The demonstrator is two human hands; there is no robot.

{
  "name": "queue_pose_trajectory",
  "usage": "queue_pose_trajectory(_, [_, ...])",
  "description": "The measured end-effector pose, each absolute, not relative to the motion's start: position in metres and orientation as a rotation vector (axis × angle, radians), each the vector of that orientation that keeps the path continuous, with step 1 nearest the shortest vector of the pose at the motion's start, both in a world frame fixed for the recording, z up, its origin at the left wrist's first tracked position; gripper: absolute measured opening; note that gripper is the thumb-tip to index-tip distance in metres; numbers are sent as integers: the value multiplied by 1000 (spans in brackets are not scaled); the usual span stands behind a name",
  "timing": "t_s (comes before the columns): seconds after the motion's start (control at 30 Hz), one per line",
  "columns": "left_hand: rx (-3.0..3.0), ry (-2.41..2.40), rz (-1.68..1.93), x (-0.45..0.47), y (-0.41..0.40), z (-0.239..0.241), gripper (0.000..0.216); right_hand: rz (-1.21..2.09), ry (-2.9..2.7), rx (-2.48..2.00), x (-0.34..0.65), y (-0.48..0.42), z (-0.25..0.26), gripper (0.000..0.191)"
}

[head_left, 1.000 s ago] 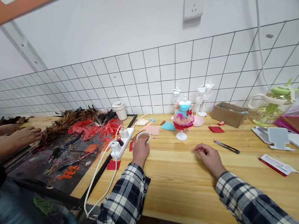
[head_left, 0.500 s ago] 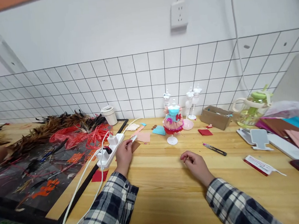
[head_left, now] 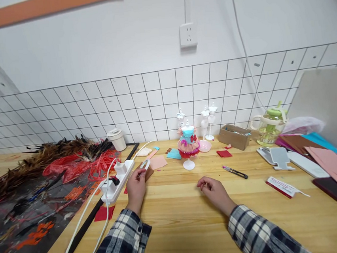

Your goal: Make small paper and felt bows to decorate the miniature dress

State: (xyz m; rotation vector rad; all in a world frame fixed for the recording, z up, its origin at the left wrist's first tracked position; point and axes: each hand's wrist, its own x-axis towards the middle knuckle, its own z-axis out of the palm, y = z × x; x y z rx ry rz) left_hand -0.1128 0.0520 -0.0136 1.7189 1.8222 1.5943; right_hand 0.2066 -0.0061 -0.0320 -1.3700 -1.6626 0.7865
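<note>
My left hand [head_left: 136,187] is closed around a small white loop-shaped object [head_left: 144,164], just right of the white power strip [head_left: 118,183]. What kind of object it is cannot be made out. Brown and pink scraps [head_left: 158,162] lie by its fingertips. My right hand [head_left: 216,193] rests low over the wood with fingers loosely curled, and nothing shows in them. Beyond the hands stands a small white dress form [head_left: 188,140] in a blue bodice and a ruffled pink and red skirt. A slim black craft knife [head_left: 235,172] lies right of my right hand.
Several white dress forms [head_left: 211,118], a pink dish [head_left: 205,146] and a cardboard box [head_left: 235,136] stand by the wall. White cables [head_left: 84,214] cross the left side, near feathers and red plastic strands. A green-lidded jug [head_left: 271,126], phone stand [head_left: 280,158] and coloured sheets [head_left: 335,162] sit right.
My view has tilted up and turned slightly right. More of the white object now shows in my left hand, its loop visible. My right hand has kept much the same pose.
</note>
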Motion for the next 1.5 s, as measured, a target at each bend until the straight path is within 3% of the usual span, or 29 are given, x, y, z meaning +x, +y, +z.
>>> queue_pose_trajectory(0.33, [1967,1875,1444,-114,53,-17,19,806,-1653,-1387,206,-10,-30,24])
queue_pose_trajectory(0.57, [2179,2216,910,-111,44,-15,22,801,-1681,-1401,205,-12,-29,24])
queue_pose_trajectory(0.63, [2267,2323,919,-102,43,-10,24,804,-1701,-1392,204,-13,-27,24])
queue_pose_trajectory(0.8, [2639,1986,841,-70,71,-2,37,801,-1780,-1322,198,-15,-22,26])
queue_pose_trajectory(0.97, [2504,2059,587,-51,108,-9,26,792,-1816,-1324,200,-12,-19,28])
queue_pose_trajectory(1.13, [2319,2118,835,-70,113,-10,34,819,-1784,-1353,206,-7,-22,28])
queue_pose_trajectory(1.37, [2368,2085,612,-89,107,-9,20,884,-1801,-1357,205,-6,-30,26])
queue_pose_trajectory(1.5, [2018,2309,1024,-98,107,-7,35,900,-1773,-1366,206,-7,-30,27])
